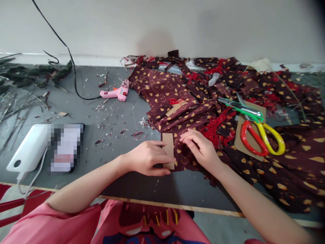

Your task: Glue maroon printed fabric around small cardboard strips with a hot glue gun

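My left hand lies on a small brown cardboard strip, its fingers curled and pinching the strip's left edge. My right hand rests just to the right, fingers bent and pressed down on the dark maroon fabric with gold leaf print. The strip lies at the fabric's near left edge on the grey table.
Red and yellow scissors and a green utility knife lie on cardboard at the right. A pink glue gun with a black cable sits behind. A white power bank and phone lie at left. Scraps and green twigs litter the table.
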### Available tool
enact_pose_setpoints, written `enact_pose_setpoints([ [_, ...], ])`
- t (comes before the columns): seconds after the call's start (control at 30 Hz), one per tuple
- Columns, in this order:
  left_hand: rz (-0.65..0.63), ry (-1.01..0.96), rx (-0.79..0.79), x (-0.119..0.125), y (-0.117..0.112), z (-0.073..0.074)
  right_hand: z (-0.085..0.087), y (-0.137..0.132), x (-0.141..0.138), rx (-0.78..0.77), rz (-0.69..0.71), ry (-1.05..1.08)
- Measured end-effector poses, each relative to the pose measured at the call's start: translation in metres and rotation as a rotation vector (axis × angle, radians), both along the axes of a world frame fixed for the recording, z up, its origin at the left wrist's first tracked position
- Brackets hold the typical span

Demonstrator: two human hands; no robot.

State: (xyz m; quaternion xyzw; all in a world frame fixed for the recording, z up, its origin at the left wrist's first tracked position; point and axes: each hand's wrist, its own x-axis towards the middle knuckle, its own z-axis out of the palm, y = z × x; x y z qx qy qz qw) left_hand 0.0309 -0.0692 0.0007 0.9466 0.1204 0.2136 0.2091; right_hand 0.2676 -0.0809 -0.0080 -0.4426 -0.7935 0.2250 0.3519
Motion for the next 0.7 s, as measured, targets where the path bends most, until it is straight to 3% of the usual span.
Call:
enact_pose_setpoints([
  [0.13,0.089,-0.011,0.052,0.001,0.004,-0.003,0.0,0.002,0.004,0.014,0.009,0.039],
  [0.3,0.137,0.112,0.103,0.002,0.007,-0.004,0.002,0.0,0.001,-0.011,-0.024,0.014],
  [0.6,-0.116,0.151,0.021,0.009,-0.007,0.009,0.002,0.0,-0.002,0.01,0.141,-0.264],
  [0.7,-0.099,0.151,0.028,0.008,-0.005,0.009,0.002,0.0,-0.003,-0.029,0.197,-0.319],
])
